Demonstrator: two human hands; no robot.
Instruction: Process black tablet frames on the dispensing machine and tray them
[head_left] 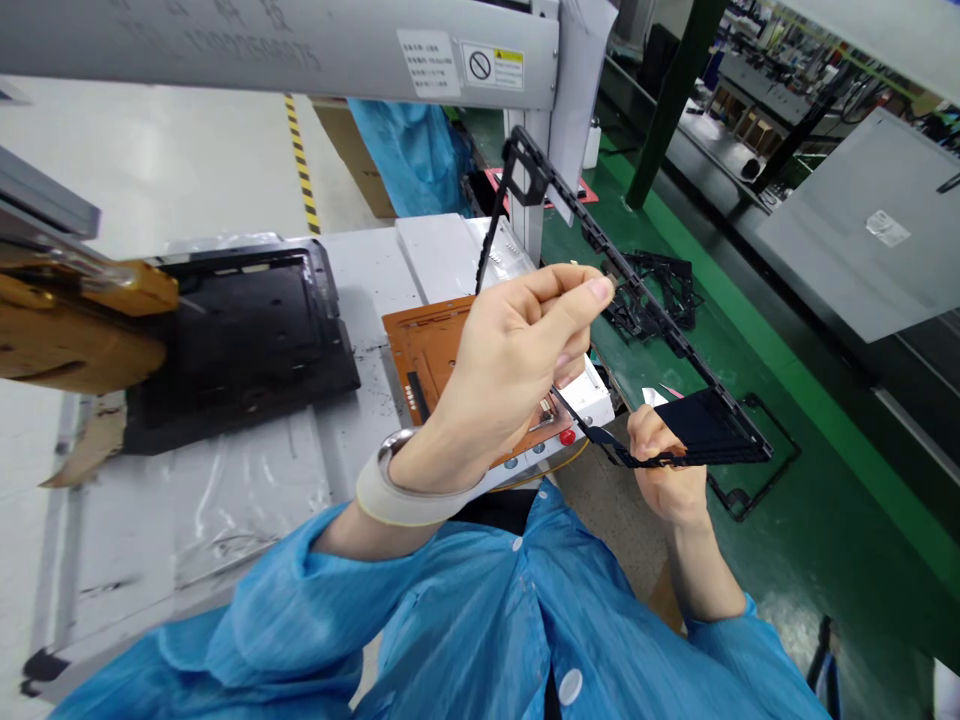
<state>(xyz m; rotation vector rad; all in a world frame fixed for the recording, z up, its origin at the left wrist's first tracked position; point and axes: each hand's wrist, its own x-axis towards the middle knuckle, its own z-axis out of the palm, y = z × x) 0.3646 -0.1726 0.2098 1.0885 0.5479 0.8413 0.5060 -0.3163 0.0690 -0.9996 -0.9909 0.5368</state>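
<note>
My right hand grips a thin black plastic frame by its lower edge, holding it tilted in the air. The frame has an open middle and a dark solid panel at its right end. My left hand is closed in a pinch beside the frame's long upper bar. Something small shows at the left fingertips, too small to name. Behind the left wrist lies an orange-brown fixture plate, partly hidden by the hand. A white band circles the left wrist.
A black tray-like panel rests at the left under a yellow-brown machine head. A grey beam crosses overhead. More black frames lie on the green mat at the right. A red button sits by the plate.
</note>
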